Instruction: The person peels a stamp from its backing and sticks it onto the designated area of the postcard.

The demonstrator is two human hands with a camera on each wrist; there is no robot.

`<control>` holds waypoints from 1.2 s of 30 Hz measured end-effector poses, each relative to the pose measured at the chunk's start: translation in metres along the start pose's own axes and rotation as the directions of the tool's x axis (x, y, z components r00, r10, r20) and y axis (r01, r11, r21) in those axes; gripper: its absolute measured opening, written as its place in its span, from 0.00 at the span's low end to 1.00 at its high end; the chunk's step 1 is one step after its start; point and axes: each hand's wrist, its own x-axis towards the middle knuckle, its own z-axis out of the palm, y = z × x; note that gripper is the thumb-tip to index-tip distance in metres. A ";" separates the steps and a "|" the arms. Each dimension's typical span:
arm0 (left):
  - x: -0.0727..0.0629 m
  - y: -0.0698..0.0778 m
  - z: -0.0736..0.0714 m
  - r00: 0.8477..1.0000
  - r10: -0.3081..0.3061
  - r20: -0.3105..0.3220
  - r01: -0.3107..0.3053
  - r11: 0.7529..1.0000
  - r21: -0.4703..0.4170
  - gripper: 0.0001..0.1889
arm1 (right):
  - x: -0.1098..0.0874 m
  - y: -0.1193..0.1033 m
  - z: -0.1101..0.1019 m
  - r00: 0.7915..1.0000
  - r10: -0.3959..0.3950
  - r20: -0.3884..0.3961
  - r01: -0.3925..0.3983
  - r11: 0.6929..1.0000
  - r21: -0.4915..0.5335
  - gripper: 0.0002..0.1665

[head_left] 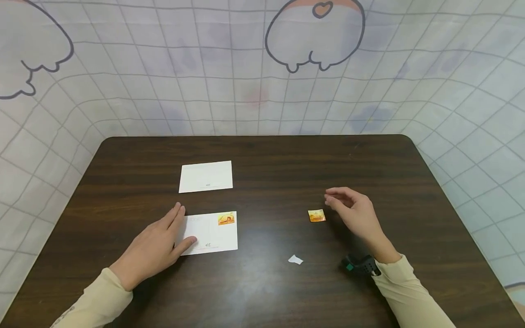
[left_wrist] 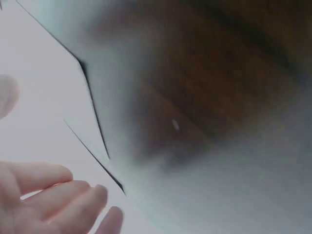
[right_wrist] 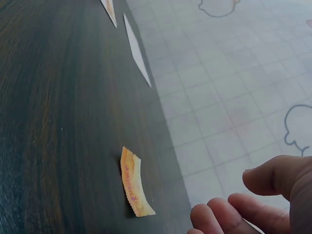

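My left hand (head_left: 153, 246) rests on the left end of a white postcard (head_left: 209, 239), fingers straight and thumb lying across the card. An orange and yellow stamp (head_left: 226, 219) sits in that card's upper right corner. To the right, my right hand (head_left: 354, 212) hovers beside a loose yellow-orange stamp (head_left: 316, 215), with loosely bent fingers and nothing between them. In the right wrist view the loose stamp (right_wrist: 132, 183) has perforated edges and curls slightly up from the table. The left wrist view shows the fingers (left_wrist: 53, 195) over white card, partly blurred.
A second white postcard (head_left: 206, 176) lies farther back, behind the stamped one. Between the hands is a small torn scrap of white paper (head_left: 295, 259). The dark wooden table (head_left: 262, 155) ends at a curtain (head_left: 254, 82) with a grid pattern. A black device (head_left: 361, 265) sits on my right wrist.
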 end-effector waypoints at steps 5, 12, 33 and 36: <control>0.010 -0.012 -0.003 0.998 0.010 -0.061 -0.009 1.000 0.018 0.42 | 0.003 0.006 0.001 0.999 0.034 0.014 -0.034 0.999 -0.006 0.17; 0.025 -0.026 -0.006 0.998 -0.022 -0.059 0.023 1.000 0.016 0.42 | 0.004 0.010 0.002 0.997 0.065 0.036 -0.064 0.997 -0.037 0.17; 0.077 -0.054 -0.004 0.995 -0.044 0.091 0.042 0.999 0.021 0.44 | -0.001 0.009 0.008 0.997 0.056 0.050 -0.048 0.988 -0.145 0.16; 0.086 -0.055 -0.003 0.992 -0.048 0.113 0.046 0.999 0.021 0.44 | -0.001 0.007 0.008 0.997 0.047 0.054 -0.038 0.986 -0.161 0.15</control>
